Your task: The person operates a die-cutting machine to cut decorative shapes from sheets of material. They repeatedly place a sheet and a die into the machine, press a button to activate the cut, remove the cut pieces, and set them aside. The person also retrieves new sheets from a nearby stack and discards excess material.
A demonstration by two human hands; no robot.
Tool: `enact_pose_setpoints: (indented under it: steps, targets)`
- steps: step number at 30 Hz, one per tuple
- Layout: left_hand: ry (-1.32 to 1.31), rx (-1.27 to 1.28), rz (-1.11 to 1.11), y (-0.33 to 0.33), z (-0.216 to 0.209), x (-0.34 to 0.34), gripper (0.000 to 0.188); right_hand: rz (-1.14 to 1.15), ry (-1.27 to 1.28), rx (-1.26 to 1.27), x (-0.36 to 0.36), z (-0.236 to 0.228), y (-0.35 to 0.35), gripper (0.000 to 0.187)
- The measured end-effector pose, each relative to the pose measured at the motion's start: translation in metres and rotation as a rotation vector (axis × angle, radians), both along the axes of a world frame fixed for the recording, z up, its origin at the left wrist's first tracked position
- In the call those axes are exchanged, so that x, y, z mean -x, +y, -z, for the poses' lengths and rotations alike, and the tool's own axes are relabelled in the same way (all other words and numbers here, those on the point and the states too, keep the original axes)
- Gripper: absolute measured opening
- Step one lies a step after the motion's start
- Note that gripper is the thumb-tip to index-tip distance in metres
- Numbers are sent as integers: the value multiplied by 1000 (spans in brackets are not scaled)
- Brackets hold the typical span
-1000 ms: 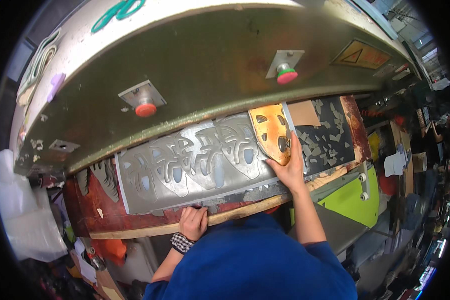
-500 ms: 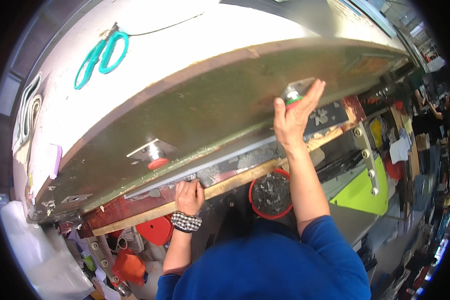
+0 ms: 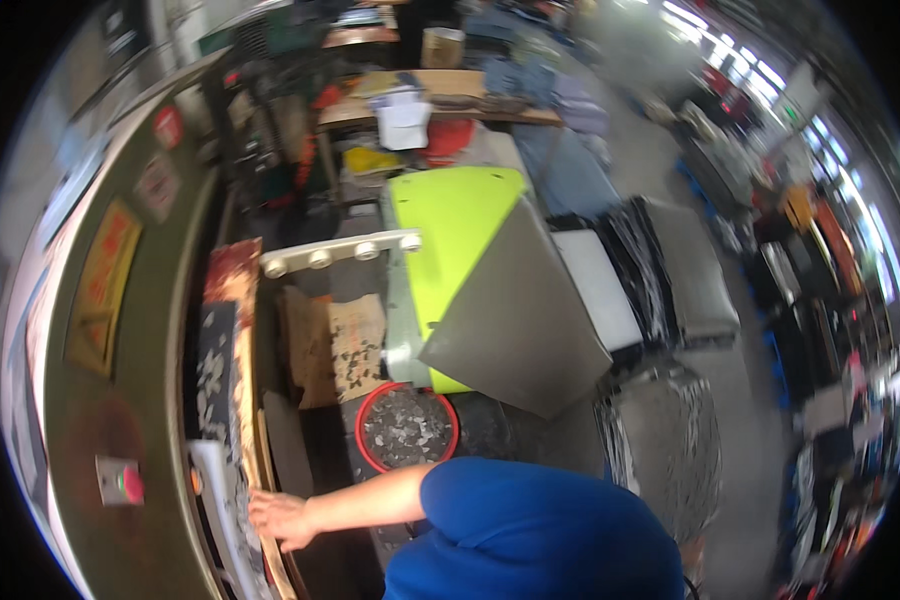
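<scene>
My right hand reaches left from a blue sleeve. Its fingers lie over the wooden edge strip of the machine's bed, beside grey scraps. Blur softens the fingertips; no loose thing shows in the hand. Next to it on the bed runs a pale grey bar. Farther along lies a black sheet with grey flakes on it. The green machine beam stands at the left with a red push button. My left hand is out of view.
A red-rimmed tub of grey scraps stands on the floor by my right arm. Beyond are a roller arm, a lime-green sheet under a grey sheet, and a wrapped stack. A table stands farther off.
The view has swung right, showing more of the workshop. My right hand has left the push button and now rests on the wooden edge. My left hand has gone out of view.
</scene>
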State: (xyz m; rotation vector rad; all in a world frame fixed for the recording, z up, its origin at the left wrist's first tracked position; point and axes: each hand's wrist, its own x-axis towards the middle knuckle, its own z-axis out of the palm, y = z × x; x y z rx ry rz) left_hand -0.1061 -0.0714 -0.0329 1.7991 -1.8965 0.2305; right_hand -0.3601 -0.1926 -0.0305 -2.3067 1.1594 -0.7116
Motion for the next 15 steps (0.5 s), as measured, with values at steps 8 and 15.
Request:
enact_pose_setpoints:
  steps: [8,15]
  targets:
    - [-96,-147,115,-42,-41,4,30,71,-141,333,1,2,-14,24]
    - [-37,-535,-79,17,-118,92,30,279,-131,169,15,-68,-57,94]
